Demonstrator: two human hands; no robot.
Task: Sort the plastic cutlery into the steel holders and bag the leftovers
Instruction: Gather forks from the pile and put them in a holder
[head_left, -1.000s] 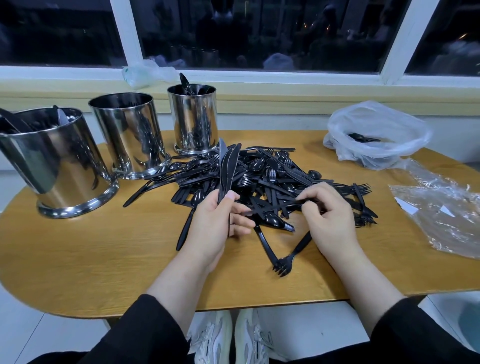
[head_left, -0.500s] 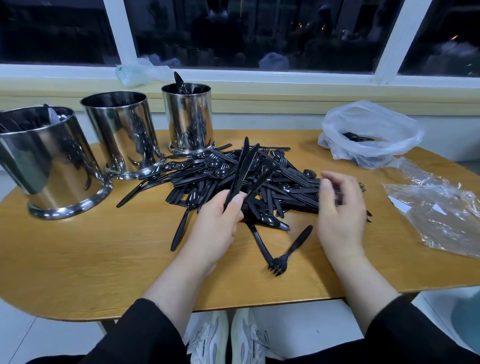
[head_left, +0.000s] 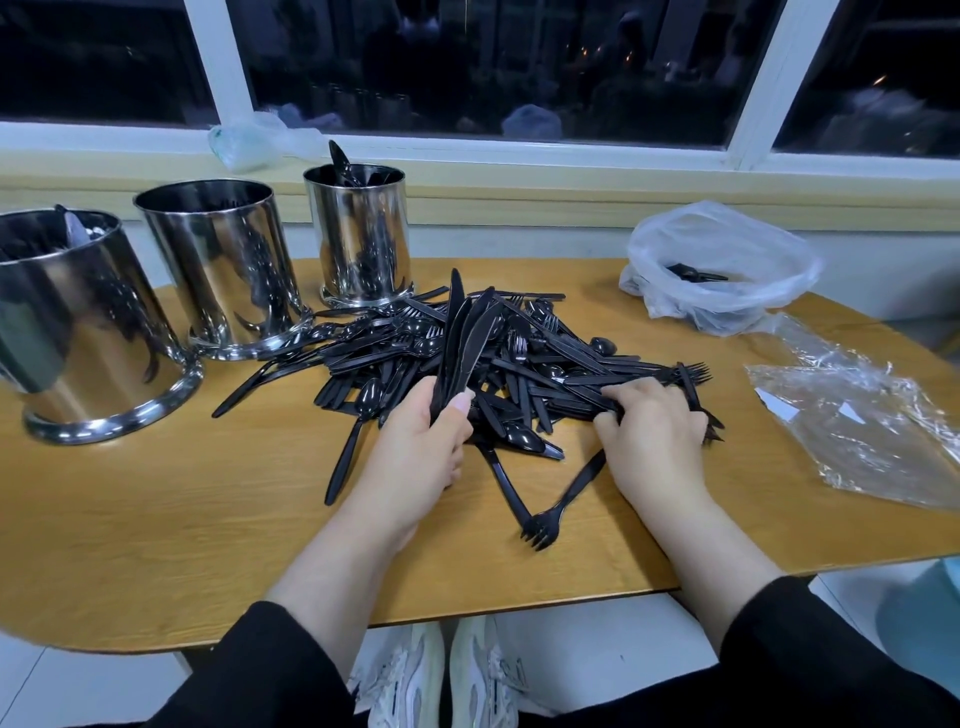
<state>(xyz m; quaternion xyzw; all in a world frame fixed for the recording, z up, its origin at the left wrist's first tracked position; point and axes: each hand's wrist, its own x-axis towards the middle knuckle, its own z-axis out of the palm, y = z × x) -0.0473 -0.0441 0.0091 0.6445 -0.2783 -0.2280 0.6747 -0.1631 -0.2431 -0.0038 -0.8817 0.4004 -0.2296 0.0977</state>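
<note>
While the left hand (head_left: 423, 441) grips a bunch of thin black plastic knives (head_left: 462, 338) upright by their handles, its fingers (head_left: 460, 402) curled round them, the right hand (head_left: 652, 431) lies on the heap of loose black plastic cutlery (head_left: 519, 358) in the middle of the oval wood-grain worktop (head_left: 156, 519), fingers bent into the tangle; whether they pinch a piece cannot be told. To gather well, I judge it best to pick out 1 knife at a time by its flat handle, lay it parallel in the left-hand bunch, then drop the lot blade-up into a holder. Forks snag by their tines, so lifting straight should free them. 3 mirror-polished steel cylinder holders (head_left: 223, 270) with flared bases stand at the far left, touching the heap's edge; cutlery shows in 2 of them. A thin, crinkled white plastic bag (head_left: 722, 260) at the far right holds a few pieces, with a flat clear film wrapper (head_left: 857, 431) beside it.
</note>
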